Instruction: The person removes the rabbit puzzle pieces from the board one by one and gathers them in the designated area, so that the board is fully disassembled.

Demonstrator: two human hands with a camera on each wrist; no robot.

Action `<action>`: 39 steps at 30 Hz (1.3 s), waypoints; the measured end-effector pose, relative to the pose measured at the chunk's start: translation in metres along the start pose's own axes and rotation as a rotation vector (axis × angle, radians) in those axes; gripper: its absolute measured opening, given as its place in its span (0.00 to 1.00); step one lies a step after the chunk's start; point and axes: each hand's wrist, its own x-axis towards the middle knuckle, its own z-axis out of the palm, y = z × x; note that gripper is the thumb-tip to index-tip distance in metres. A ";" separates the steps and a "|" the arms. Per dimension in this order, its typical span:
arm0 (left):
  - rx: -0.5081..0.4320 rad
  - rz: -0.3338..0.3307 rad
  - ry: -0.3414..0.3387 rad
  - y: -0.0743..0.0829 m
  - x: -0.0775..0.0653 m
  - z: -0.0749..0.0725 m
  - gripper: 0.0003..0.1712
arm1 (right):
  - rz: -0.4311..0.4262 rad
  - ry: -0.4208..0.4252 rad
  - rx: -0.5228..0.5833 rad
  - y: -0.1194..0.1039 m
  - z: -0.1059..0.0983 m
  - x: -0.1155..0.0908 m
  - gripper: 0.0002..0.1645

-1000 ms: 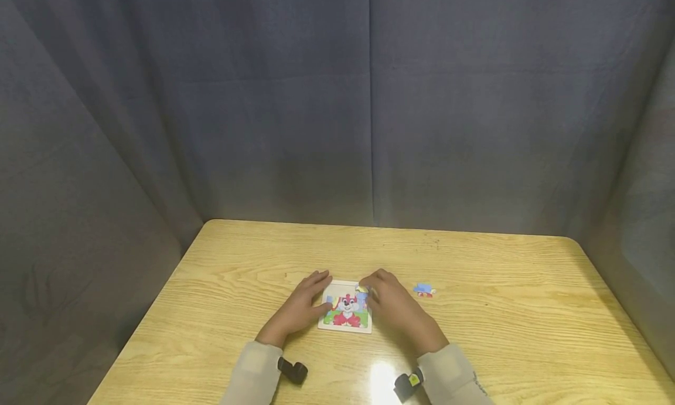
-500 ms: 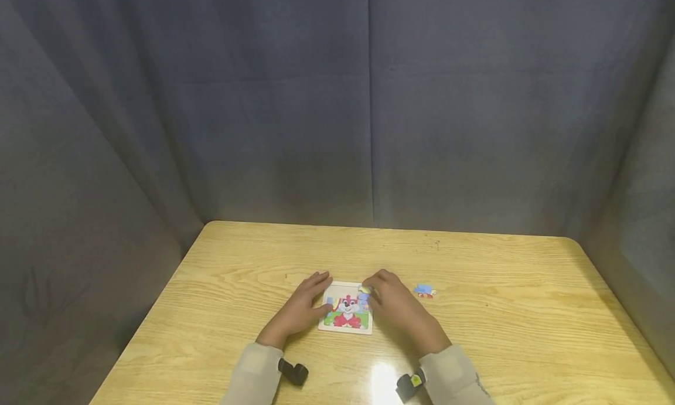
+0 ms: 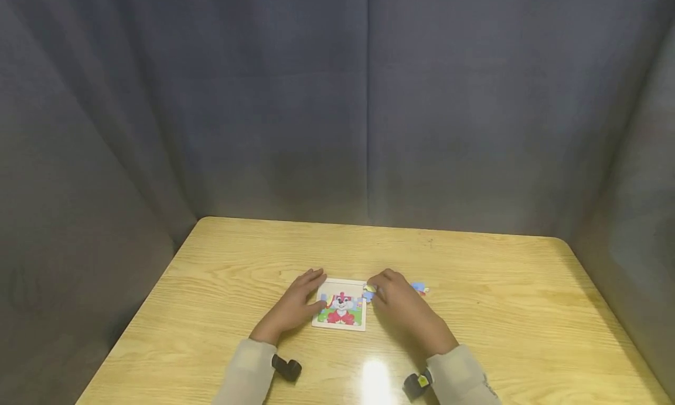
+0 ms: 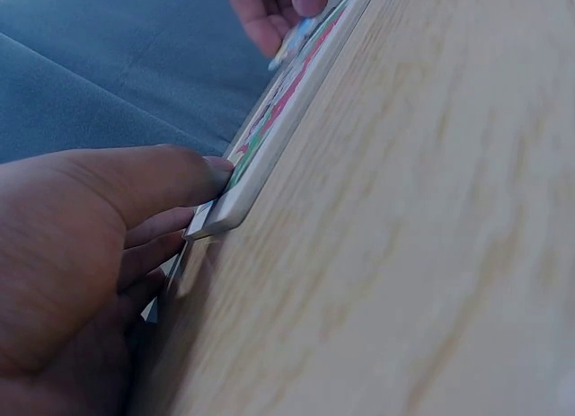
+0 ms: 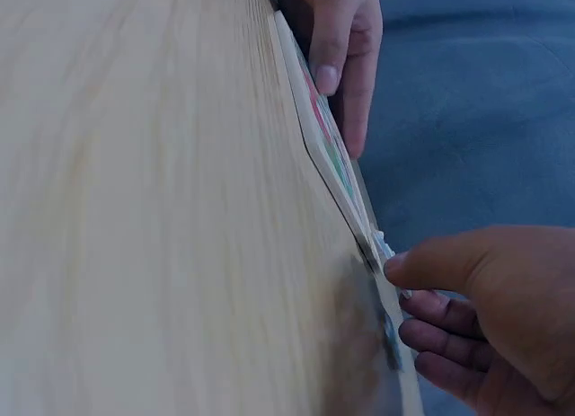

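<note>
A small puzzle board (image 3: 340,322) with a pale frame lies on the table. Its lower part shows a red-and-white cartoon animal, while a bare strip runs along the top. My left hand (image 3: 291,305) lies at the board's left side, its thumb resting on the picture and its straight fingers along the edge. Between thumb and fingers, my right hand (image 3: 398,299) pinches a blue-and-yellow puzzle piece (image 3: 368,293) by the board's upper right edge. In the right wrist view that puzzle piece (image 5: 383,246) is tilted, partly hidden by the thumb.
More blue-and-red puzzle material (image 3: 420,288) lies on the table just beyond my right hand; whether it is one piece or more I cannot tell. The wooden table (image 3: 506,311) ends at dark curtains (image 3: 285,112) behind and at both sides.
My right hand has drawn the puzzle piece rightward from the board's upper right corner to its right edge. The left hand stays against the board. The head view has shifted slightly.
</note>
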 end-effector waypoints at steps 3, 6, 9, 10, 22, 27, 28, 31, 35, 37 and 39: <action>-0.001 0.016 -0.007 -0.001 0.000 -0.001 0.37 | 0.005 0.000 0.008 0.003 -0.010 -0.007 0.20; -0.003 0.011 -0.004 -0.001 0.000 -0.001 0.37 | -0.045 0.010 -0.046 0.009 -0.022 -0.011 0.19; 0.001 0.005 -0.007 -0.002 0.000 -0.001 0.37 | -0.092 0.012 -0.087 0.018 -0.035 -0.015 0.20; 0.004 0.006 -0.007 -0.002 0.001 -0.002 0.37 | -0.096 0.010 -0.092 0.023 -0.039 -0.017 0.19; -0.009 0.033 -0.006 -0.004 0.003 0.000 0.37 | -0.130 -0.002 -0.105 0.079 -0.075 -0.053 0.18; -0.016 0.031 0.007 -0.003 0.001 -0.002 0.37 | -0.090 0.022 -0.124 0.097 -0.088 -0.066 0.19; -0.012 0.027 0.007 -0.002 0.001 -0.002 0.37 | -0.080 0.022 -0.126 0.101 -0.090 -0.068 0.19; -0.018 0.031 0.006 -0.003 0.001 -0.002 0.36 | -0.062 0.016 -0.158 0.109 -0.094 -0.073 0.19; -0.007 0.016 -0.008 -0.004 0.002 0.000 0.37 | -0.058 0.022 -0.209 0.118 -0.096 -0.080 0.18; 0.002 0.005 -0.012 -0.005 0.002 0.001 0.37 | -0.056 0.028 -0.218 0.122 -0.096 -0.082 0.19; 0.002 0.001 -0.012 -0.005 0.002 0.001 0.37 | -0.050 0.026 -0.210 0.124 -0.096 -0.083 0.19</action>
